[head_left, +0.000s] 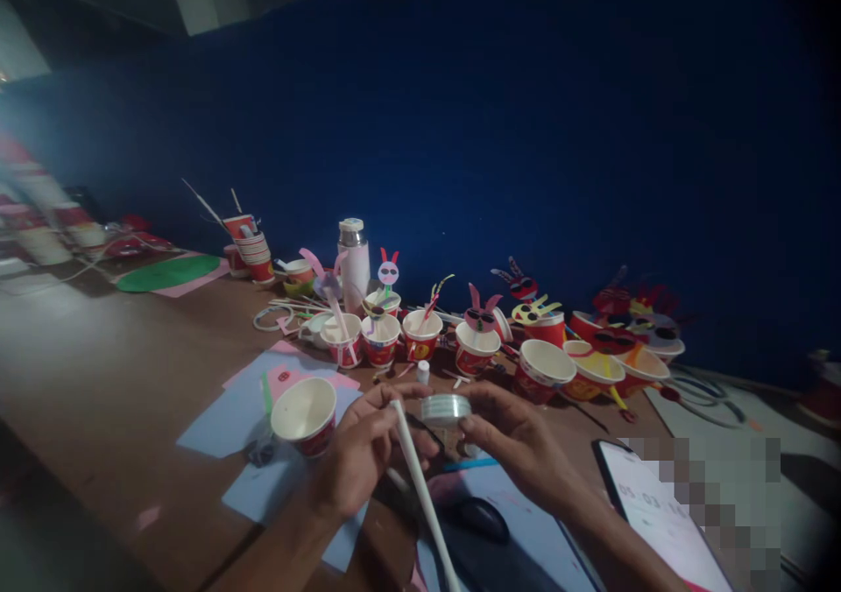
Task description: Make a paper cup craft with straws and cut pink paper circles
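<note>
My left hand (368, 443) grips a long white paper tube (420, 496) that slants down towards the near edge of the table. My right hand (519, 443) holds a narrow roll of clear tape (445, 410) by its side, just above the tube's top end. The fingertips of my left hand reach close to the roll. A red-and-white paper cup (303, 415) lies tilted on light blue paper (216, 426), just left of my left hand. A small white bottle (423, 371) stands beyond the tape.
Several paper-cup figures with ears and sunglasses (483, 338) crowd the far side of the brown table (111, 373), beside a white steel-topped flask (355, 264). A phone (647, 509), partly blurred, lies at right. A dark oval object (477, 519) sits below my hands.
</note>
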The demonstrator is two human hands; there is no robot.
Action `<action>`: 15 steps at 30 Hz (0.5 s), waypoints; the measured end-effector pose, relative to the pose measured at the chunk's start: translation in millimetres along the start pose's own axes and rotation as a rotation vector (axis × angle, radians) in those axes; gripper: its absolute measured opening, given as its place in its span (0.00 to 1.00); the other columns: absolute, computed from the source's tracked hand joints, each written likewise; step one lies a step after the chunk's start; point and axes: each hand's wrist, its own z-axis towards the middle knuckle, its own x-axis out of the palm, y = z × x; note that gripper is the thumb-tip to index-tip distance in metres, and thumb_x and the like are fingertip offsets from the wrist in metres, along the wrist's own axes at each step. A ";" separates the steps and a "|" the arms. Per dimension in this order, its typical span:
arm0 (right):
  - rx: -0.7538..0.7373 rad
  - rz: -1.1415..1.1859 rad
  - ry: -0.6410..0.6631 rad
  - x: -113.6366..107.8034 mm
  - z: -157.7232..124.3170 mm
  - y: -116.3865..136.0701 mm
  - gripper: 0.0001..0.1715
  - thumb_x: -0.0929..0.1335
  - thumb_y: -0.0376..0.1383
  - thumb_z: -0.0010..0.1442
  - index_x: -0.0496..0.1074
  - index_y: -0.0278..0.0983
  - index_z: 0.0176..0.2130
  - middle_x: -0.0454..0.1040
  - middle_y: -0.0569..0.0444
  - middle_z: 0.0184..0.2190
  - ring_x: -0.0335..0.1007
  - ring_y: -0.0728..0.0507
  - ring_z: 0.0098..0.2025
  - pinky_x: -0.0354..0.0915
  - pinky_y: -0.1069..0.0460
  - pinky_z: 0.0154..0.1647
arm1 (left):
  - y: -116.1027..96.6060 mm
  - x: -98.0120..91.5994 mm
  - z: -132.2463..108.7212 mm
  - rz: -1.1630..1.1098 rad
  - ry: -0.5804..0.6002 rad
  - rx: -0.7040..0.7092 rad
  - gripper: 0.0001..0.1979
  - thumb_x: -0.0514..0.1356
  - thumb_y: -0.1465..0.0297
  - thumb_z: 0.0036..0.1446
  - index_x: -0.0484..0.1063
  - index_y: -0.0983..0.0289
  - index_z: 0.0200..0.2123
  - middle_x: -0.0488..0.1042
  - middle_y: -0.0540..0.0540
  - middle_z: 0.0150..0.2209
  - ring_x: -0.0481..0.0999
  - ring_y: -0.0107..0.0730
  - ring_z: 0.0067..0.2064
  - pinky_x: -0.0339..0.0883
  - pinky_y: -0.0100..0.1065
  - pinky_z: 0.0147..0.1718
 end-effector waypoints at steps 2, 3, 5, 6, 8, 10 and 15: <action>0.022 -0.013 0.021 0.8 -1.6 1.6 0.11 0.67 0.39 0.54 0.69 0.37 0.37 0.72 0.54 0.31 0.67 0.46 0.33 0.64 0.53 0.32 | -0.9 -2.8 -0.3 -0.042 -0.017 0.021 0.03 0.52 0.73 0.51 0.62 0.65 0.32 0.71 0.55 0.40 0.75 0.33 0.26 0.70 0.36 0.24; 0.031 -0.027 0.029 1.2 -2.7 2.0 0.11 0.68 0.39 0.54 0.69 0.37 0.38 0.72 0.54 0.32 0.67 0.45 0.34 0.64 0.52 0.33 | -0.9 -3.8 -0.4 -0.056 -0.024 0.024 0.03 0.51 0.73 0.51 0.62 0.64 0.32 0.71 0.54 0.37 0.74 0.31 0.24 0.69 0.35 0.22; 0.045 -0.030 0.044 1.5 -5.1 2.1 0.11 0.68 0.38 0.54 0.70 0.38 0.39 0.72 0.53 0.34 0.67 0.45 0.36 0.64 0.51 0.36 | -1.2 -4.6 -0.9 -0.072 -0.038 0.017 0.03 0.50 0.73 0.52 0.62 0.64 0.32 0.71 0.52 0.34 0.71 0.27 0.19 0.67 0.31 0.17; 0.048 -0.014 0.048 1.5 -6.0 1.9 0.12 0.68 0.38 0.54 0.70 0.39 0.40 0.72 0.54 0.35 0.67 0.45 0.37 0.64 0.51 0.37 | -1.7 -4.4 -1.1 -0.083 -0.044 0.017 0.03 0.50 0.73 0.52 0.62 0.64 0.31 0.70 0.52 0.33 0.69 0.24 0.17 0.65 0.29 0.15; 0.053 0.034 0.068 1.1 -7.0 1.4 0.11 0.68 0.38 0.54 0.69 0.39 0.40 0.72 0.55 0.34 0.68 0.46 0.36 0.64 0.52 0.37 | -3.5 -3.4 -1.4 -0.119 -0.043 0.026 0.03 0.50 0.73 0.52 0.63 0.64 0.31 0.68 0.50 0.32 0.64 0.17 0.15 0.60 0.23 0.12; 0.056 0.076 0.096 0.9 -6.8 1.2 0.11 0.68 0.38 0.54 0.70 0.39 0.40 0.72 0.55 0.34 0.68 0.47 0.36 0.64 0.53 0.37 | -5.9 -2.1 -1.8 -0.167 -0.017 0.017 0.04 0.52 0.75 0.51 0.63 0.64 0.32 0.65 0.47 0.29 0.57 0.12 0.13 0.54 0.19 0.10; 0.040 0.094 0.141 0.4 -5.8 1.1 0.13 0.68 0.39 0.54 0.69 0.38 0.40 0.73 0.53 0.35 0.69 0.46 0.36 0.64 0.51 0.37 | -10.4 2.8 -5.7 -0.109 0.040 -0.133 0.11 0.56 0.74 0.51 0.65 0.64 0.40 0.60 0.43 0.23 0.47 0.09 0.12 0.48 0.17 0.08</action>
